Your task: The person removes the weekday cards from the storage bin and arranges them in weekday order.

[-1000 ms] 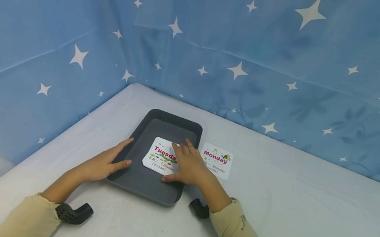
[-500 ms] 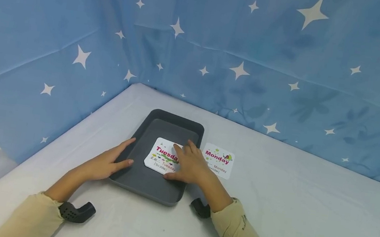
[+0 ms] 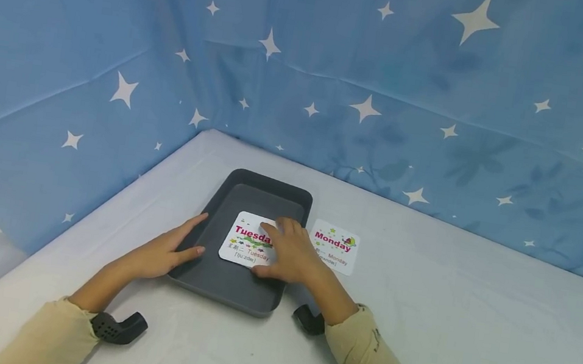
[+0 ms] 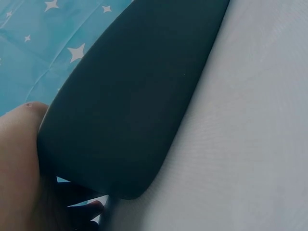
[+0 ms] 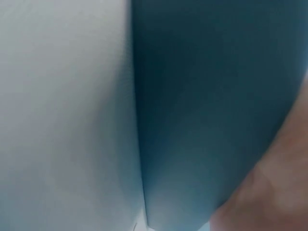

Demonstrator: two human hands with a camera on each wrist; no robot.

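Note:
A dark grey tray (image 3: 225, 287) lies on the white-covered table. Inside it a square white card printed "Tuesday" (image 3: 245, 250) faces up; whether more cards lie under it I cannot tell. My right hand (image 3: 290, 252) reaches over the tray's right wall and holds the card's right side, thumb at the lower edge and fingers toward the upper edge. At the left wall, my left hand (image 3: 154, 256) holds the tray, thumb over the rim; the left wrist view shows fingers (image 4: 89, 209) around the tray's outside. A "Monday" card (image 3: 335, 246) lies right of the tray, partly behind my right hand.
Blue curtains (image 3: 304, 85) with white stars enclose the table's back and left. White cloth (image 3: 451, 314) covers the tabletop, stretching to the right. Black curved devices (image 3: 118, 328) sit at both wrists.
The Tuesday card has shifted slightly and sits flatter, with its layered lower edge less visible. My right fingers have drawn in a little at its upper side. My left hand stays on the tray.

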